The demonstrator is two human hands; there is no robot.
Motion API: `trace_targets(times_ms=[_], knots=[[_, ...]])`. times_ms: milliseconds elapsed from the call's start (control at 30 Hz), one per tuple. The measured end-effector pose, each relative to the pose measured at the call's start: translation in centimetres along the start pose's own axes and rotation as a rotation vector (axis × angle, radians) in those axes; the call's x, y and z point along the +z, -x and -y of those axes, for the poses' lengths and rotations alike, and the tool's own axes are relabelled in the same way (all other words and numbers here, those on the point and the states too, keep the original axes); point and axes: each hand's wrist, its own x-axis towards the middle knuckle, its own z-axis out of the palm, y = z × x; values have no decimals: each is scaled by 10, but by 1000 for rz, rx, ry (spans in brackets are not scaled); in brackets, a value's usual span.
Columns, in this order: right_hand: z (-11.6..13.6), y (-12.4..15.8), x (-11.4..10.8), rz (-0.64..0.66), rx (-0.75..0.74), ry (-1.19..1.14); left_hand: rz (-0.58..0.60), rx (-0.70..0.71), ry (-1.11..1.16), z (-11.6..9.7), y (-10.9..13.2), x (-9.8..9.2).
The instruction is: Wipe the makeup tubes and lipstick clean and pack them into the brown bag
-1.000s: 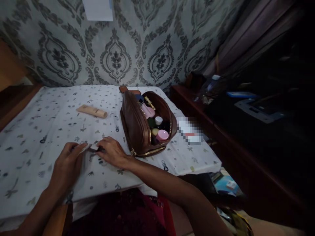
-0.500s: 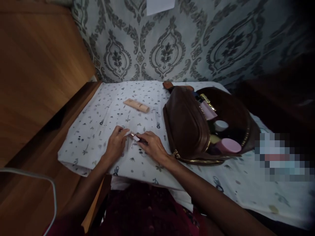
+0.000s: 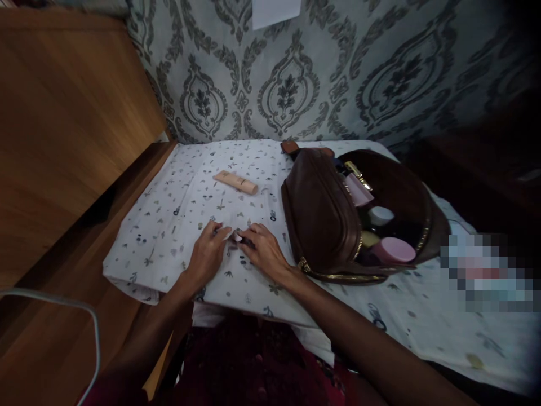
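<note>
My left hand (image 3: 208,254) and my right hand (image 3: 265,251) rest close together on the patterned white cloth (image 3: 177,225). Both pinch a small slim cosmetic stick (image 3: 236,237) between their fingertips; most of it is hidden by the fingers. To the right of my right hand lies an open brown leather pouch (image 3: 321,214). Inside it show a pink jar (image 3: 397,250), a white cap (image 3: 381,215) and other small cosmetics. A beige tube (image 3: 235,182) lies on the cloth beyond my hands.
A wooden cabinet side (image 3: 71,113) rises at the left, with a wooden ledge below it. A damask-patterned wall (image 3: 296,84) stands behind the table. A grey cable loop (image 3: 91,321) shows at the lower left. Dark furniture fills the right.
The view swung left between one second ago and half a second ago, then held. My hands have drawn closer together around the small stick; the pouch and tube have not moved.
</note>
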Motion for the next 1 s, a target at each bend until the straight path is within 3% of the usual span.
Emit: trace_targets(times_ms=[233, 633, 1000], knots=[[0, -3, -2, 57, 53, -46, 23, 90, 8, -21, 9, 4], [0, -2, -4, 28, 34, -61, 51, -92, -63, 16, -5, -8], [1, -2, 0, 0, 31, -16, 48, -101, -14, 20, -10, -8]])
